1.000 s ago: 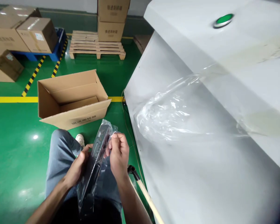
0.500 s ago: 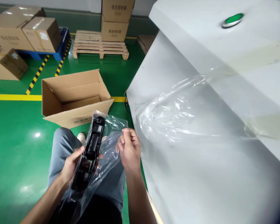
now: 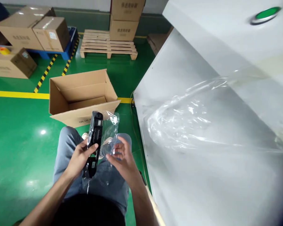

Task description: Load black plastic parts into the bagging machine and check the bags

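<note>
A long black plastic part (image 3: 97, 130) with rounded ends and recesses lies inside a clear plastic bag (image 3: 112, 121), tilted slightly, above my lap. My left hand (image 3: 78, 158) grips the part through the bag around its middle, thumb across the front. Just right of the bag is my right hand (image 3: 124, 161), its fingers curved and apart with nothing held in them. Its fingertips are close to the loose side of the bag; whether they touch it I cannot tell.
An open cardboard box (image 3: 85, 114) stands on the green floor before my knees. To the right is a large white panel (image 3: 191, 175) with clear plastic film (image 3: 179, 125) over it. Further back are a wooden pallet (image 3: 96, 45), stacked cartons (image 3: 124, 29) and a blue pallet (image 3: 67, 54).
My right hand has let go of the bag's edge and opened, moving slightly lower. The bagged part has turned more upright, and my left thumb now lies across it.
</note>
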`<action>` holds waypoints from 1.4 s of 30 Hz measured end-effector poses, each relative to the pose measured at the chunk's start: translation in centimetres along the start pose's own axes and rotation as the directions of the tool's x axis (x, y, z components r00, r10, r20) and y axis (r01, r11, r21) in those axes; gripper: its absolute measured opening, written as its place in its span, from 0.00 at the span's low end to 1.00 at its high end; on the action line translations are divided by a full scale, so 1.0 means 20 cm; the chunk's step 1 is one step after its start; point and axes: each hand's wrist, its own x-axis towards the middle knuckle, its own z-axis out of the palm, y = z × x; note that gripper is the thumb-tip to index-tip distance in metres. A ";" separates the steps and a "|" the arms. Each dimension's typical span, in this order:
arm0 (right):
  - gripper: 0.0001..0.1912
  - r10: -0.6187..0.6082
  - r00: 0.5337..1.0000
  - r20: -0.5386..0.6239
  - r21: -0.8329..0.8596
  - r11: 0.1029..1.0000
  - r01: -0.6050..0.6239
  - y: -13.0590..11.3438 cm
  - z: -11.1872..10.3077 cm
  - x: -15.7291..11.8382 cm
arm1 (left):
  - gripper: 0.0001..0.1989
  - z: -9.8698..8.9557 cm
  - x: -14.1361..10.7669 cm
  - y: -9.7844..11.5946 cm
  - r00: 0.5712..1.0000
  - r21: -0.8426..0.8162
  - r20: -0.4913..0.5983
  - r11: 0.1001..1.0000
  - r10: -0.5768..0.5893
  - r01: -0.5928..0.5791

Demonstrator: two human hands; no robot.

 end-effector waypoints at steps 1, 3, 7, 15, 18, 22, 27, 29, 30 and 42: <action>0.39 0.011 0.998 0.055 -0.011 1.000 -0.010 0.03 -0.01 -0.01 | 0.18 -0.01 0.01 0.00 1.000 -0.018 -0.021 1.000 0.002 -0.003; 0.34 0.022 0.992 0.125 0.003 1.000 -0.023 0.07 -0.03 -0.03 | 0.20 -0.02 0.02 0.01 0.998 -0.069 -0.055 0.998 -0.012 0.008; 0.26 -0.027 0.998 0.051 0.002 1.000 0.027 0.08 -0.07 -0.01 | 0.22 -0.03 0.03 0.02 0.994 -0.176 -0.107 0.984 -0.039 0.019; 0.31 -0.150 0.967 -0.208 -0.108 0.986 0.129 0.00 -0.13 0.02 | 0.22 -0.03 0.05 0.04 0.985 -0.318 -0.150 0.947 -0.082 0.031; 0.27 -0.139 0.952 -0.271 -0.078 0.989 0.122 -0.05 -0.20 0.01 | 0.22 -0.06 0.06 0.04 0.977 -0.330 -0.201 0.944 -0.076 0.006; 0.14 -0.402 0.885 -0.235 -0.334 0.888 0.315 -0.08 -0.14 -0.06 | 0.21 -0.07 0.07 0.03 0.957 -0.341 -0.277 0.940 -0.089 -0.011; 0.15 -0.595 0.767 0.239 -0.611 0.522 0.595 -0.01 0.17 -0.15 | 0.19 -0.01 0.06 -0.01 0.971 -0.361 -0.201 0.931 -0.129 0.049; 0.13 -0.602 0.752 0.269 -0.695 0.418 0.584 0.05 0.26 -0.16 | 0.19 0.02 0.05 -0.02 0.976 -0.368 -0.166 0.927 -0.139 0.070; 0.13 -0.608 0.746 0.270 -0.719 0.388 0.577 0.08 0.29 -0.16 | 0.19 0.03 0.05 -0.03 0.978 -0.367 -0.155 0.927 -0.139 0.074; 0.14 -0.660 0.616 0.429 -0.723 0.157 0.672 0.22 0.30 -0.17 | 0.23 0.11 0.08 -0.03 0.974 -0.376 -0.176 0.924 -0.141 0.066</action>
